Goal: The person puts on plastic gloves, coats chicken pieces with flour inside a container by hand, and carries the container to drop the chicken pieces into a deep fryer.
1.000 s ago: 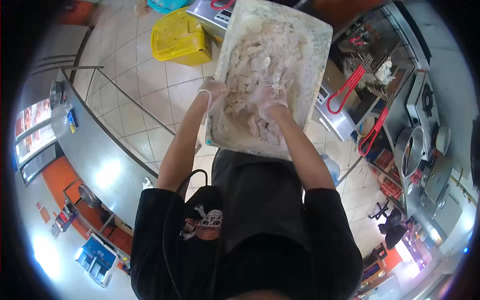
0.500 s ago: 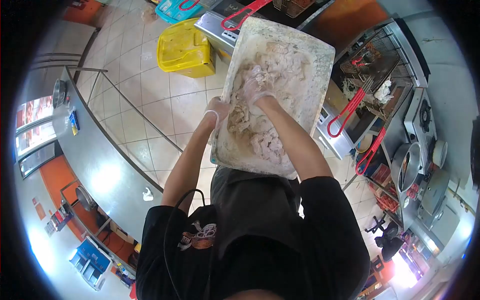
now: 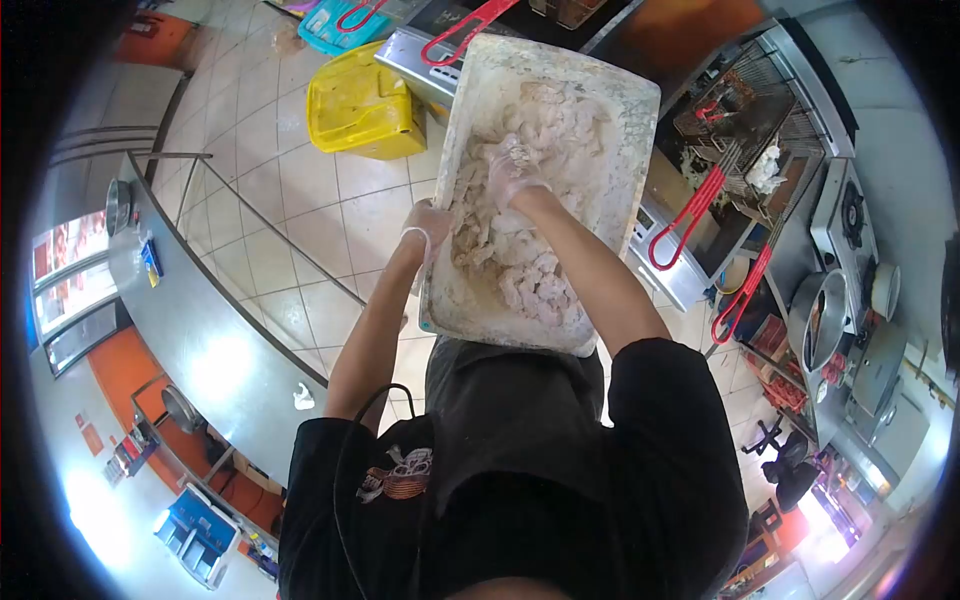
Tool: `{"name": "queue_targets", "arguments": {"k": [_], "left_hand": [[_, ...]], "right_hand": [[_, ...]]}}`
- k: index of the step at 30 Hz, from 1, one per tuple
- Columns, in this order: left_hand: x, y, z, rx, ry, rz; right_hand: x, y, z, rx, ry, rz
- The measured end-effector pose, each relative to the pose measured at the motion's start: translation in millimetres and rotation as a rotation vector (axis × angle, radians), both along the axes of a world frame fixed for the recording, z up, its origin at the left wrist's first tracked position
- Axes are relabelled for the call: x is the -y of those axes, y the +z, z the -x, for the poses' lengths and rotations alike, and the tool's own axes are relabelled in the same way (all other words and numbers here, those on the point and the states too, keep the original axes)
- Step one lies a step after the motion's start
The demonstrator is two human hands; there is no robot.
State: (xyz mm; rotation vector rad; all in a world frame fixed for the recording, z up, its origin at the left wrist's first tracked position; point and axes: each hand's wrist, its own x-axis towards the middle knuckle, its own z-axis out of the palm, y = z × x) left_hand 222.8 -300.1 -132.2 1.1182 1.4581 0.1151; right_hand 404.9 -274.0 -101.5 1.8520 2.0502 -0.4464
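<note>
A large white plastic tub [image 3: 625,110], its inside crusted with flour, spans from my apron up to the fryer counter. Heavily floured lumps [image 3: 540,290], perhaps meat pieces, lie in loose flour in it. My left hand [image 3: 430,225], in a clear plastic glove, is closed around the tub's left rim. Inside the tub, my right hand [image 3: 515,172], gloved and coated with flour, is down among the lumps with its fingers curled. What lies under those fingers is hidden.
Right of the tub is a fryer with wire baskets and red handles [image 3: 700,215]. A gas stove [image 3: 845,210] and metal pots [image 3: 820,320] stand beyond. A yellow lidded bin [image 3: 365,100] sits on the tiled floor; a steel counter [image 3: 215,310] runs along the left.
My right hand has turned slightly and its fingers are more curled in the flour. My left hand keeps the rim. The whole view has shifted a little.
</note>
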Motion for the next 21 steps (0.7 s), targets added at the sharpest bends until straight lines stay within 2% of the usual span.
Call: {"name": "queue_targets", "arguments": {"k": [2,3,5,6,8,9,10,11,12,14,15,17,18,20,21], "left_hand": [[-1,9,-1,-0.035,-0.002,-0.046],[0,17,-1,-0.032,0.004,-0.045],[1,35,-3,-0.024,0.027,-0.084],[0,39,-4,-0.021,0.029,-0.082],[-1,43,-5,-0.060,-0.007,-0.069],[-1,15,0,-0.059,-0.001,-0.065],[-1,-37,9,-0.046,-0.247,-0.252],[-1,-51,12,-0.036,-0.381,-0.343],[-2,-65,15,-0.025,-0.504,-0.443],[-4,-60,11,-0.020,-0.433,-0.382],[-5,-53,7,-0.016,-0.411,-0.364],[-1,-20,0,-0.004,-0.109,-0.181],[-2,-19,-1,-0.001,-0.109,-0.184],[-2,-20,-1,-0.027,-0.055,-0.165],[0,-22,0,-0.029,-0.047,-0.158]], "right_hand": [[12,18,1,-0.189,-0.173,-0.153],[16,23,-1,-0.186,-0.166,-0.151],[27,30,-8,-0.432,-0.191,-0.112],[31,38,-11,-0.429,-0.189,-0.109],[35,52,-16,-0.876,-0.216,-0.375],[34,42,-23,-0.875,-0.212,-0.369],[30,23,-33,-0.725,-0.313,-0.336],[29,12,-38,-0.571,-0.414,-0.305],[32,27,-35,-0.567,-0.419,-0.309],[41,69,-23,-1.745,-0.999,-0.161],[41,72,-31,-1.740,-0.997,-0.173],[45,76,-49,-0.545,-0.587,-0.171],[46,82,-47,-0.544,-0.586,-0.174],[52,92,-39,-1.018,-0.635,-0.285],[55,87,-38,-1.018,-0.631,-0.275]]}}
